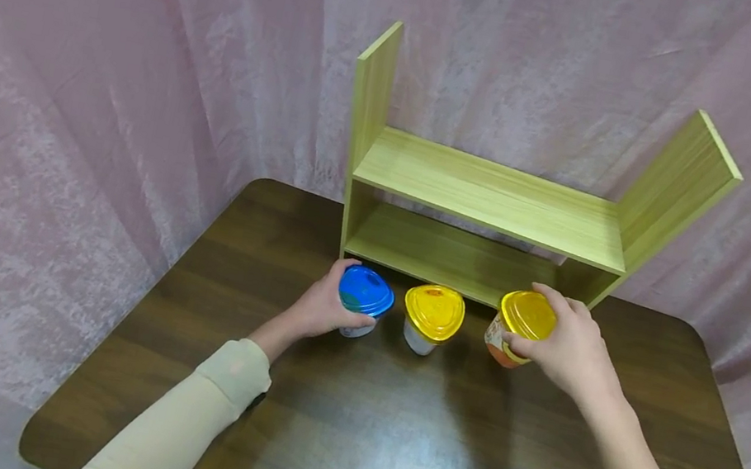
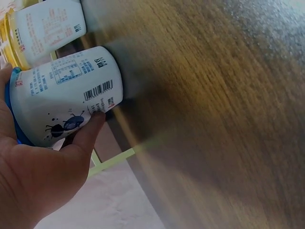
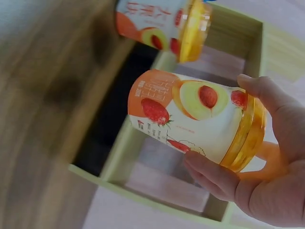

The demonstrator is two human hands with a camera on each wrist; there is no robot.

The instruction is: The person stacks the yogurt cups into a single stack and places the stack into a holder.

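Note:
My left hand (image 1: 327, 301) grips a white cup with a blue lid (image 1: 366, 292), thumb and fingers on opposite sides. Its printed side with a barcode (image 2: 97, 90) shows in the left wrist view. On the right, my right hand (image 1: 570, 344) holds a yellow-lidded cup (image 1: 525, 315); the right wrist view shows peach and strawberry pictures on its side (image 3: 178, 114). Between the two hands another yellow-lidded cup (image 1: 433, 312) stands on the table, touched by neither hand.
A light wooden shelf (image 1: 495, 197) with two levels and tall side panels stands just behind the cups. The dark brown table (image 1: 253, 246) reaches toward me. Pink curtains (image 1: 230, 33) hang behind.

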